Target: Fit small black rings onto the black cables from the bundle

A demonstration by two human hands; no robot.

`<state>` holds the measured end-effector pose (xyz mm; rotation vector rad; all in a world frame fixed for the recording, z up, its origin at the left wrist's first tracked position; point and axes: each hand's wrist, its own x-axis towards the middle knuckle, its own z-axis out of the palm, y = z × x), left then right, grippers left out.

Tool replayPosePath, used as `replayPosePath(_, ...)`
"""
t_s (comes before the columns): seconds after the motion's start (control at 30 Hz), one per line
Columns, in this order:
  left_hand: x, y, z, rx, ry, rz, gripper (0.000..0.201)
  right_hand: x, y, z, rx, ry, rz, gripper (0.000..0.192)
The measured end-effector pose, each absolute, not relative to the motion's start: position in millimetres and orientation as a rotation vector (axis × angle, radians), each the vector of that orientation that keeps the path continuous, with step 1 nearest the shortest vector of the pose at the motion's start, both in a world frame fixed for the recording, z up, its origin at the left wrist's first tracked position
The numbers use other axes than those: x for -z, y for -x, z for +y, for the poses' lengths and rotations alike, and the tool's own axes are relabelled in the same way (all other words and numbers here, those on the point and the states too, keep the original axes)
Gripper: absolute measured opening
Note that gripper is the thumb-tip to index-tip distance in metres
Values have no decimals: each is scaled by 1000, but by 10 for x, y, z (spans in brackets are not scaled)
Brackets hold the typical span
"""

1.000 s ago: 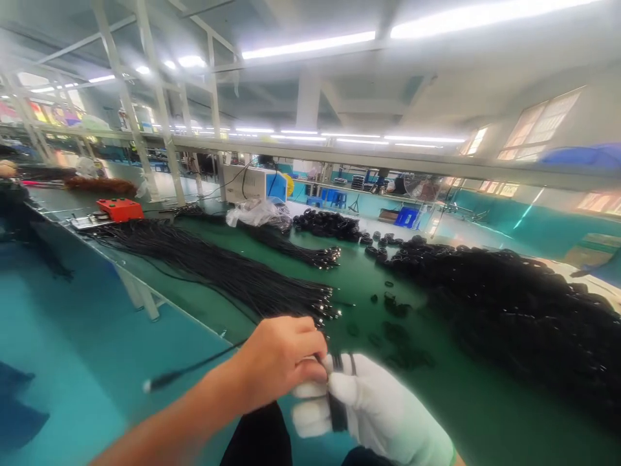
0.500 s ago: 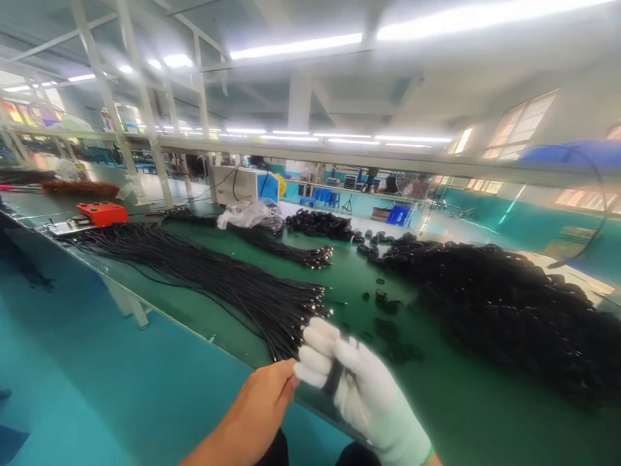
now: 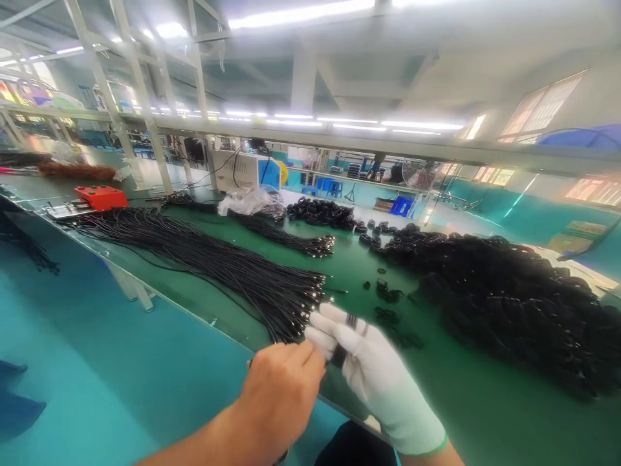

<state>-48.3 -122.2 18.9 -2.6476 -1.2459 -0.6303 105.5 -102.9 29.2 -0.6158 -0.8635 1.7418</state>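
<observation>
Gloved right hand (image 3: pixel 376 369) closed round a small black cable coil (image 3: pixel 340 353), above bench (image 3: pixel 466 401) edge. Bare left hand (image 3: pixel 281 391) pinched at coil's side (steadying it, likely); straight cable bundle (image 3: pixel 218 265) just beyond.

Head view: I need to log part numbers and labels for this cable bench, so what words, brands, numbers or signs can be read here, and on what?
No text can be read.
Orange box: no legible marking.
White machine with a blue panel: any label too blurred.
Coloured posters far left: blurred beyond reading.
Black cable bundle and white glove on the right hand: no print visible.
</observation>
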Motion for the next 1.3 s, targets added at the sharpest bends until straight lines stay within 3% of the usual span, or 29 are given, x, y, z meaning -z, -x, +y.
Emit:
replayPosePath(0.07, -312, 556, -1116, 612, 2665, -1013, 19, -243, -1036, -1058, -1778, 659, -838, 27)
replayPosePath(0.2, -580, 697, -902, 504, 2796, -733, 12, -157, -977, -1075, -1958, 520, -875, 13)
replayPosePath(0.6, -616, 793, -578, 530, 3415, -737, 11, -1, -874, -1124, -2296, 379, -733, 25)
replayPosePath(0.83, -775, 813, -557, 635, 3114, -709, 12, -8, -832, -1109, -2340, 399, -711, 23)
replayPosePath(1.13, -996, 560, -600, -173, 3129, -666, 20, 225, -839, -1157, -2353, 425, -724, 37)
replayPosePath(1.3, -867, 658, -476, -42, 3656, -1004, 10, 405, -834, -1205, -2312, 360, -703, 39)
